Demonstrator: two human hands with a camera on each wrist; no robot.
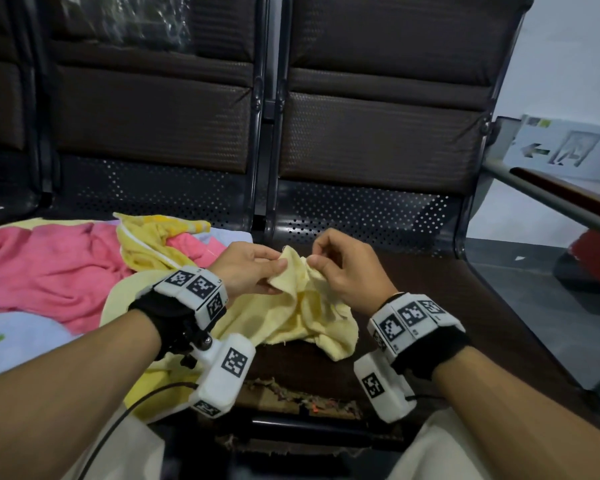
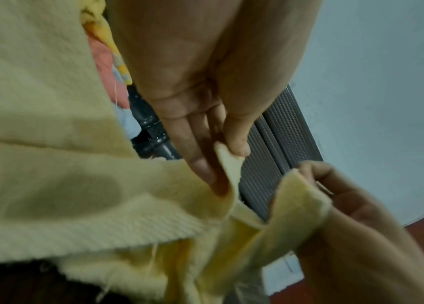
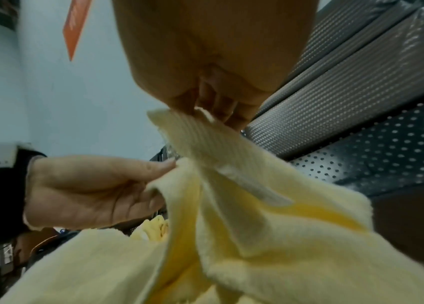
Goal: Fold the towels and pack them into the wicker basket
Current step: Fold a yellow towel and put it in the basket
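The pale yellow towel [image 1: 291,306] hung bunched between both hands above the bench seat [image 1: 447,306]. The left hand [image 1: 246,268] and right hand [image 1: 343,268] each pinched its top edge, close together, equally near. No basket was visible.

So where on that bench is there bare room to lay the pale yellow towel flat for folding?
The dark brown seat is bare right of the pale yellow towel, out to the metal armrest, and behind both hands to the perforated backrest. The left side is crowded: a pink towel and a crumpled yellow towel are heaped there.
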